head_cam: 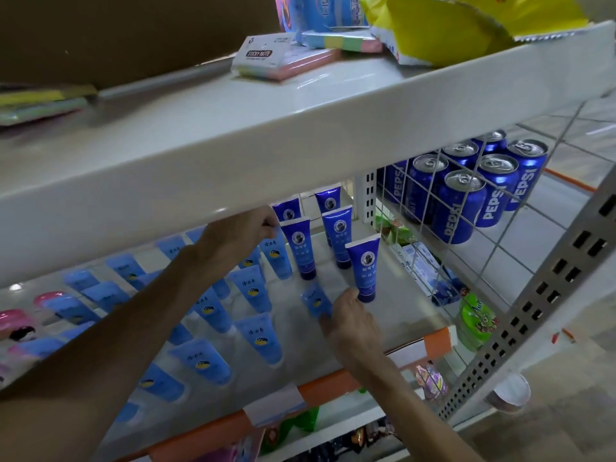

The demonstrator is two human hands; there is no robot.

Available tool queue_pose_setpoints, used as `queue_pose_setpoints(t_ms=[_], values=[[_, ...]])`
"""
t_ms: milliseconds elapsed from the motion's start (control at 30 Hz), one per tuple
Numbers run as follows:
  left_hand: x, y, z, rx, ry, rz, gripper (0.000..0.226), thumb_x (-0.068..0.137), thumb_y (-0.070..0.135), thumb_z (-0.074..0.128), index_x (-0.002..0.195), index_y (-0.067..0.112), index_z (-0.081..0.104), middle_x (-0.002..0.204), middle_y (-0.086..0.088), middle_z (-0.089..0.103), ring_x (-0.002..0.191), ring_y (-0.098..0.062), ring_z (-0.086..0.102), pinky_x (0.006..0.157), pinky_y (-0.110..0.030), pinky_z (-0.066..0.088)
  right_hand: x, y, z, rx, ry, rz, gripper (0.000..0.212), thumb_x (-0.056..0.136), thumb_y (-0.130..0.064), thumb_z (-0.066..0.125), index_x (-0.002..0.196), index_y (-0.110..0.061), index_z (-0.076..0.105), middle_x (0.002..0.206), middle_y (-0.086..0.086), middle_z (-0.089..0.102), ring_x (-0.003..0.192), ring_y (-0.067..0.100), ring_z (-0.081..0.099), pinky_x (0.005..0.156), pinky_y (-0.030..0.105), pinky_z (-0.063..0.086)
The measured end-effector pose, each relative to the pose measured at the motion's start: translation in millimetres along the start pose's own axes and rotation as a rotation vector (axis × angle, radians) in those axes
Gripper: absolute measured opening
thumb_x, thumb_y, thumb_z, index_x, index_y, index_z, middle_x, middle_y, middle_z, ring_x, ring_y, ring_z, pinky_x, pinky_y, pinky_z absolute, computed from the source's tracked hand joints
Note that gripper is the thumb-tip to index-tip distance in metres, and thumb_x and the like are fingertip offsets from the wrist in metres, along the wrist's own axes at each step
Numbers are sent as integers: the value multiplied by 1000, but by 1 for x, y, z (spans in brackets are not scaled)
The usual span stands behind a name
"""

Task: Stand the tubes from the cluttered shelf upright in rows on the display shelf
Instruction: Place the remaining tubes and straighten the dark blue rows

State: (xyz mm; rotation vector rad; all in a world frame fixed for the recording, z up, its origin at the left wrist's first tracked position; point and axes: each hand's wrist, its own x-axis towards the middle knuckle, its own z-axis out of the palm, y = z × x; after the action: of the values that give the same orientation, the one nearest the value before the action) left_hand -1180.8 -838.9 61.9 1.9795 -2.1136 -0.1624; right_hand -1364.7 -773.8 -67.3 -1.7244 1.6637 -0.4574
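On the white display shelf [393,295] several light blue tubes stand upright in rows, and several dark blue tubes stand at the right. My left hand [240,235] pinches the top of a light blue tube [278,260] next to a dark blue tube [301,248]. My right hand [350,318] holds a small light blue tube [315,303] low on the shelf surface, just left of the nearest dark blue tube [365,268]. Pink tubes [13,320] sit at the far left.
The upper shelf [300,128] overhangs the work area and carries sticky-note packs [266,58] and a yellow bag [450,28]. A wire grid [466,235] bounds the right side, with Pepsi cans [463,205] behind it. Snack packets fill the lower shelves.
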Motion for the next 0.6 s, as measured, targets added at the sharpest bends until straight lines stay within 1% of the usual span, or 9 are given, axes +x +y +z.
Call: queue_pose_setpoints(t_ms=[100, 167, 200, 267, 333, 367, 433, 533, 600], values=[[-3, -1, 1, 29, 33, 11, 13, 87, 24, 69, 96, 17, 74, 88, 4, 70, 84, -14, 63, 78, -31, 49, 12, -1, -6, -61, -88, 45, 42, 89, -27, 62, 126, -12, 47, 119, 7, 58, 109, 24, 57, 85, 33, 48], [-4, -1, 0, 38, 47, 24, 14, 85, 22, 70, 96, 15, 75, 95, -2, 73, 87, -19, 66, 82, -36, 51, 17, -2, -7, -138, -78, 9, 35, 86, -26, 64, 120, -16, 57, 117, 6, 61, 109, 25, 56, 92, 39, 49], [-3, -2, 1, 35, 56, 39, 15, 85, 21, 71, 97, 14, 75, 97, -4, 73, 89, -21, 66, 83, -38, 52, 17, -1, -6, -119, -41, -13, 32, 86, -25, 64, 117, -17, 60, 114, 6, 63, 106, 24, 58, 91, 39, 51], [-2, -1, 1, 45, 63, 52, 17, 84, 20, 71, 99, 12, 75, 100, -7, 73, 94, -23, 66, 86, -40, 52, 15, 1, -4, 38, 41, -62, 24, 88, -24, 62, 111, -19, 64, 105, 1, 66, 94, 18, 60, 79, 36, 54], [0, 0, 0, 33, 77, 59, 18, 84, 18, 72, 100, 10, 75, 102, -8, 73, 94, -24, 66, 88, -38, 51, 11, 2, -4, 260, 58, -121, 20, 89, -21, 64, 109, -19, 65, 100, -6, 66, 87, 11, 60, 67, 26, 50], [1, 0, -1, 26, 89, 63, 18, 85, 18, 71, 100, 9, 75, 101, -8, 73, 93, -24, 66, 87, -36, 50, 11, 2, -4, 380, 43, -148, 21, 87, -18, 66, 108, -19, 66, 97, -7, 66, 86, 10, 61, 66, 24, 50], [3, -1, -2, 12, 105, 64, 18, 85, 18, 71, 99, 8, 75, 101, -9, 73, 93, -24, 67, 85, -31, 48, 13, 0, -4, 537, 40, -182, 23, 84, -16, 70, 106, -19, 68, 91, -11, 67, 84, 9, 64, 71, 26, 53], [9, -9, -3, 24, 129, 49, 17, 85, 19, 72, 98, 9, 76, 99, -9, 74, 91, -24, 68, 81, -27, 46, 22, -1, 2, 590, 84, -246, 22, 83, -18, 70, 106, -19, 69, 92, -11, 66, 83, 3, 61, 67, 19, 47], [14, -16, -3, 28, 143, 56, 15, 83, 22, 74, 94, 12, 76, 96, -7, 74, 88, -23, 68, 83, -32, 50, 28, -2, 7, 635, 88, -315, 19, 85, -16, 69, 104, -17, 69, 94, -10, 66, 80, 1, 58, 65, 14, 44]])
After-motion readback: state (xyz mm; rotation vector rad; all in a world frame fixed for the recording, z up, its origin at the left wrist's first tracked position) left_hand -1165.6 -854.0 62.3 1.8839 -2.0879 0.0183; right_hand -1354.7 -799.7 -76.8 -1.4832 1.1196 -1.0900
